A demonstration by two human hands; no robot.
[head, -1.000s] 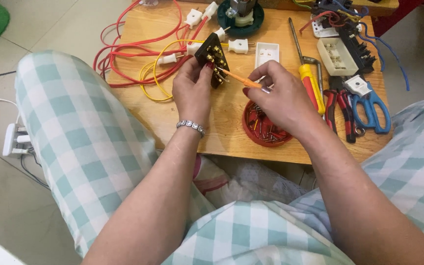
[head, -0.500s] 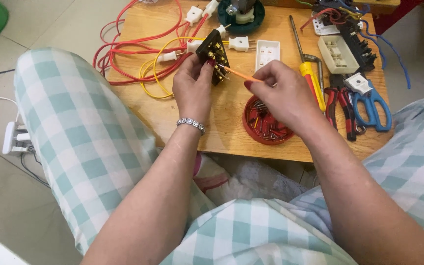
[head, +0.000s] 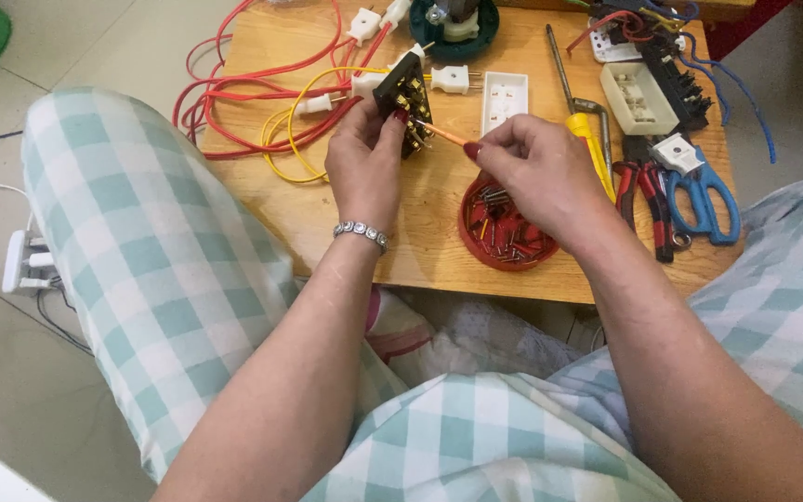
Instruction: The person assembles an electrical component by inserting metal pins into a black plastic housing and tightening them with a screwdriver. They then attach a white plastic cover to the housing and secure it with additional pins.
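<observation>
The right hand (head: 536, 177) hides part of the red dish (head: 504, 237) (contents indistinct).

Showing in frame:
- Hands: two, left hand (head: 364, 163) and right hand (head: 536, 177), centre.
- Black switch blocks: two, one (head: 403, 88) at upper centre, one (head: 685, 79) at upper right.
- Thin orange tools (head: 443, 135): one, centre.
- Red dishes (head: 506, 228): one, centre.
- White plugs: at least four, upper centre, first (head: 362, 25).
- White plates (head: 504, 100): one.
- Yellow-handled screwdrivers (head: 587, 130): one.
- Blue scissors (head: 704, 191): one, right.
- Red-handled pliers (head: 648, 200): one.
- Cream casings (head: 638, 98): one.
- Tables (head: 439, 251): one.
</observation>
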